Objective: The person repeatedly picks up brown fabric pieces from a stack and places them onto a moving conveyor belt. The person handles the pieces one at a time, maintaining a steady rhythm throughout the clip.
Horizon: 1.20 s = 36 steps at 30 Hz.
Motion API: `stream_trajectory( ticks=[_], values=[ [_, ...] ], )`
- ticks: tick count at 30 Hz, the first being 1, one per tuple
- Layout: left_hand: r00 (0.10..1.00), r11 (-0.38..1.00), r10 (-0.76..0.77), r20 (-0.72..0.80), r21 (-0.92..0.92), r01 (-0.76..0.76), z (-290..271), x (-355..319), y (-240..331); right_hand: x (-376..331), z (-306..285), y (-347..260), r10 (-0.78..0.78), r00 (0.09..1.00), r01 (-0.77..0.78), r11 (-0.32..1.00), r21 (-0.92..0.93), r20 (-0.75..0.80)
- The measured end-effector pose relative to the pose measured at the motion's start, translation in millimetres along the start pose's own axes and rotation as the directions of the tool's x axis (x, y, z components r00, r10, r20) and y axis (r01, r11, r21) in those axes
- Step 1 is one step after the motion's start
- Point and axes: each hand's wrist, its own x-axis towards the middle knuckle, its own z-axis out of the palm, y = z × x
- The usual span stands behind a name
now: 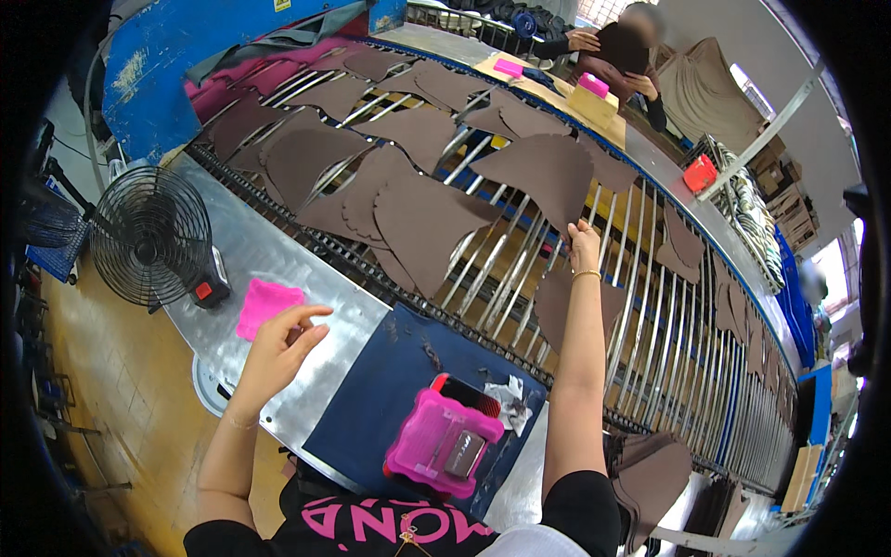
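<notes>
My right hand [583,247] reaches out over the conveyor of metal rods and pinches the near tip of a flat brown cut piece [543,172], which looks like leather or fabric. The rest of that piece spreads away from me above the rods. My left hand [286,342] hovers over the metal table [339,320] with fingers loosely bent and apart, holding nothing. Right beside it lies a pink square tray [267,304]. More brown pieces, some with scalloped edges, lie overlapping on the rods, such as one left of my right hand [422,223].
A pink tray [418,441] holding a small dark block sits on a blue mat [357,427] before me, beside crumpled white paper [510,405]. A black fan [148,237] stands at the left. Stacked brown pieces [650,473] are at lower right. Across the conveyor, a person [617,70] holds a dark piece.
</notes>
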Motion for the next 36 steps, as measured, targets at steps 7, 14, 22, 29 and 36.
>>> stream_trajectory(
  ticks=[7, 14, 22, 29, 36],
  values=[
    [0.991, 0.989, -0.131, -0.028, -0.068, 0.129, -6.3, -9.2, -23.8, 21.9, 15.2, 13.9, 0.022, 0.999, -0.018, 0.984, -0.176, 0.025],
    [0.99, 0.99, -0.14, 0.008, 0.005, 0.14, -2.2, -9.4, -20.8, 18.7, 16.4, 9.8, -0.184, 0.982, 0.109, 0.74, -0.664, -0.043],
    [0.994, 0.995, -0.099, 0.045, -0.008, 0.099, -2.3, -6.8, -23.6, -30.6, -39.6, -25.0, -0.405, 0.912, 0.309, 0.556, -0.771, 0.074],
    [0.98, 0.998, -0.011, 0.199, -0.054, 0.022, 17.6, 5.7, -10.1, -266.5, -245.9, -80.4, -0.529, 0.778, 0.007, 0.548, -0.837, -0.34],
    [0.941, 0.986, 0.072, 0.33, -0.166, -0.017, 28.7, 13.5, -9.0, -464.0, -417.2, 40.4, -0.23, 0.57, -0.804, 0.042, -0.593, -0.789]
  ],
)
